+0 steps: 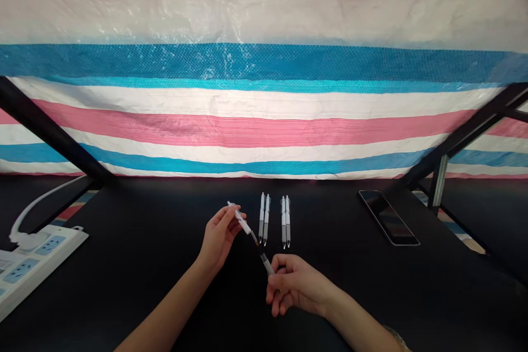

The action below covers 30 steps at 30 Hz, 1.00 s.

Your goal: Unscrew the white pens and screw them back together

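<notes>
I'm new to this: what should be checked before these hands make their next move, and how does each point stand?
1. Left hand grips the white plastic pen barrel: ok.
2. Right hand grips the grey pen section: ok.
3. Slim refill showing at the barrel's open end: ok.
4. Barrel and grey section joined: not ok, still apart.
5. Small spring in place: cannot tell, too small to see.
6. Four white-and-grey pens lying clear of both hands: ok.
</notes>
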Tool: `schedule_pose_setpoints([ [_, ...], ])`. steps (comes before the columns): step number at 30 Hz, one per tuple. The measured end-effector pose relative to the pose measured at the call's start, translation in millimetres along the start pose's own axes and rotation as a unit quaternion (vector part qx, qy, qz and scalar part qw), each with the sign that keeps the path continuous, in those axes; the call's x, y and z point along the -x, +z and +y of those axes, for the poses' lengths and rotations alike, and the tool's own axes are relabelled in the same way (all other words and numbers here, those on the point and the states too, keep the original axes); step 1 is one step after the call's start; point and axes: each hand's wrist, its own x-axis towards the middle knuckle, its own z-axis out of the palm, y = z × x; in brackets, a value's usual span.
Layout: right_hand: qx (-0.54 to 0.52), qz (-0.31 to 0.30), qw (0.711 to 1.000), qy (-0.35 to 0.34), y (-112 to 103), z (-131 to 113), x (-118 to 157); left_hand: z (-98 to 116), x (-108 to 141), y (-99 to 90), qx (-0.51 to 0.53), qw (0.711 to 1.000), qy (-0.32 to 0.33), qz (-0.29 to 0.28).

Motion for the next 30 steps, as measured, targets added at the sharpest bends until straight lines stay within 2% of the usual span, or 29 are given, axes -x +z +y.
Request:
schedule_pose_setpoints([
  [7,-0.002,0.015,1.000,0.001,1,-2,1,-1,4,2.2,-0.020,1.000,-0.003,-0.009],
  [18,-0.001,0.001,1.000,0.000,-3,2,-1,0,4,3.7,-0.020,1.000,0.004,-0.004],
  [26,-0.002,0.013,1.000,0.003,-1,0,0,-6,17,13.1,-0.064,0.995,-0.025,-0.078],
  [30,0.000,0.023,1.000,-0.004,0,-1,0,-7,20,13.5,-0.078,0.992,-0.027,-0.090],
])
